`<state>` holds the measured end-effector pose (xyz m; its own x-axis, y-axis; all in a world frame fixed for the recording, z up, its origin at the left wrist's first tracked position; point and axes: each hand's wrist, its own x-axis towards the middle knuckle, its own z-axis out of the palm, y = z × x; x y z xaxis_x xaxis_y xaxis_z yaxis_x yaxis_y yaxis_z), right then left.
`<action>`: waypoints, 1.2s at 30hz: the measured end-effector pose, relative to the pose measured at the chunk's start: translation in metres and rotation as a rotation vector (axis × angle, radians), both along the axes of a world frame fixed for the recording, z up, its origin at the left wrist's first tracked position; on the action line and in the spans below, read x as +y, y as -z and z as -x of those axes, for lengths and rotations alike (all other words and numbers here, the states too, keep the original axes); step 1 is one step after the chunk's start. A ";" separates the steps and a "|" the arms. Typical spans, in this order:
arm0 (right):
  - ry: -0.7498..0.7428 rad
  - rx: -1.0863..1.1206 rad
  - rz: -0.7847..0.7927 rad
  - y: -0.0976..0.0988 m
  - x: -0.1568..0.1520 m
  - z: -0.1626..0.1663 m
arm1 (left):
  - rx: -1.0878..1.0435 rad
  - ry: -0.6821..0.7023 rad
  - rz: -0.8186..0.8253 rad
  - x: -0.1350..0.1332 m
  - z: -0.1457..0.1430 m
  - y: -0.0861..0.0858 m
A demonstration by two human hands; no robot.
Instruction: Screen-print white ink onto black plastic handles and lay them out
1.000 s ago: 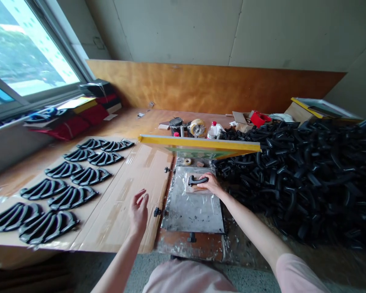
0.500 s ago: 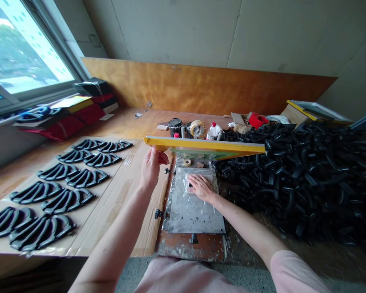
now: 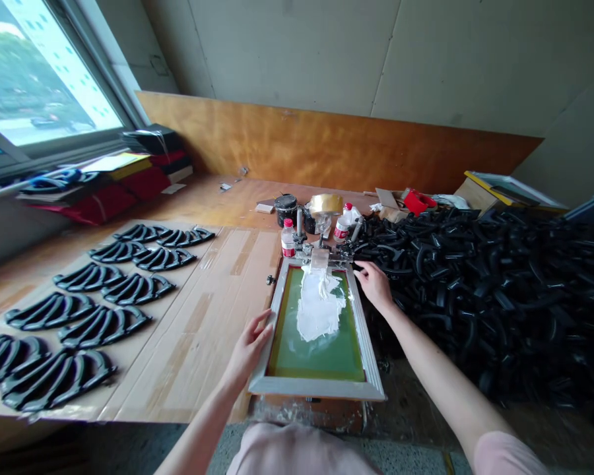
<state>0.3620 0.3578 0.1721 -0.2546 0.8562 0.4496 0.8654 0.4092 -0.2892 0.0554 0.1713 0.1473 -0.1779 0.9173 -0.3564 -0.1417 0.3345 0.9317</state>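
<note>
A screen printing frame [image 3: 318,388] lies flat in front of me, with green mesh [image 3: 287,346] inside its grey metal border. White ink [image 3: 319,307] is spread thickly over the mesh's middle and far part. At the frame's far end a pale block [image 3: 319,258], perhaps a squeegee, stands by the metal hinge clamps. My left hand [image 3: 250,343] rests against the frame's left side, its fingers loosely apart. Beside the far right corner is my right hand [image 3: 375,285], fingers loosely bent and holding nothing visible. The grey plate under the screen is hidden.
Black fan-shaped parts [image 3: 106,316] lie in pairs on cardboard [image 3: 218,290] at left. A big heap of black curved pieces [image 3: 480,297] fills the right. Behind the frame stand a red-capped bottle [image 3: 288,239], a black tub [image 3: 286,210] and a tape roll [image 3: 325,204].
The raised screen frame has come down flat over the grey plate. My left hand moved down to its side; my right hand left the plate and moved right, beside the frame.
</note>
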 end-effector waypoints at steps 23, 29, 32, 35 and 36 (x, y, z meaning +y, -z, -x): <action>-0.182 -0.356 0.164 0.017 -0.014 0.078 | 0.108 -0.045 -0.044 -0.001 -0.005 0.050; -0.104 -0.399 0.126 0.021 -0.001 0.081 | 0.086 -0.046 -0.058 -0.001 -0.005 0.045; -0.114 -0.390 0.143 0.028 -0.002 0.091 | 0.084 -0.048 -0.066 -0.001 -0.005 0.049; -0.208 -0.362 0.151 0.030 -0.007 0.095 | 0.077 -0.051 -0.069 0.000 -0.005 0.057; -0.253 -0.348 0.158 0.028 -0.007 0.094 | 0.070 -0.051 -0.069 0.001 -0.004 0.060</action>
<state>0.2676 0.3513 0.1438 -0.5774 0.7988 0.1691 0.8006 0.5945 -0.0747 0.0599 0.1721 0.0869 -0.2469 0.9285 -0.2775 -0.0906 0.2630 0.9605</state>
